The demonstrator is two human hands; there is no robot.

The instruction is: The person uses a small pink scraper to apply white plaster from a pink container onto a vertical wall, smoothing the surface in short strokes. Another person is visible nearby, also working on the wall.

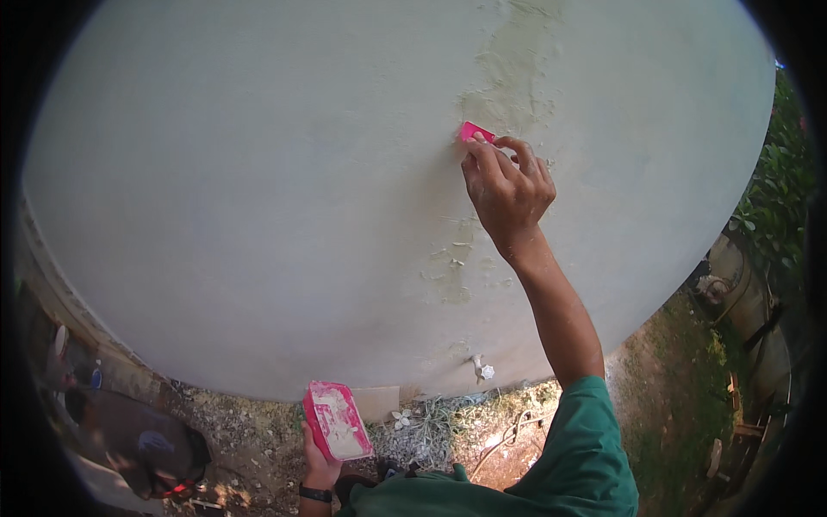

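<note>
My right hand (512, 185) reaches up to the pale wall (258, 189), its fingers closed on a small pink scraper (475, 132) that is pressed against the surface. Around and above the scraper runs an uneven strip of cream-coloured putty (508, 77), with smaller rough patches lower down. Low at the centre-left, my left hand (320, 461) grips a pink rectangular tray (317, 422) by its side. Whitish paste (346, 441) lies inside the tray and smears its walls. Part of the left hand's fingers is hidden under the tray.
A white tap (482, 370) sticks out low on the wall. Weeds (422, 435) and a hose (504, 441) lie at the wall's foot. A dark bulky object (142, 444) is at the lower left. Green foliage (780, 189) borders the right side.
</note>
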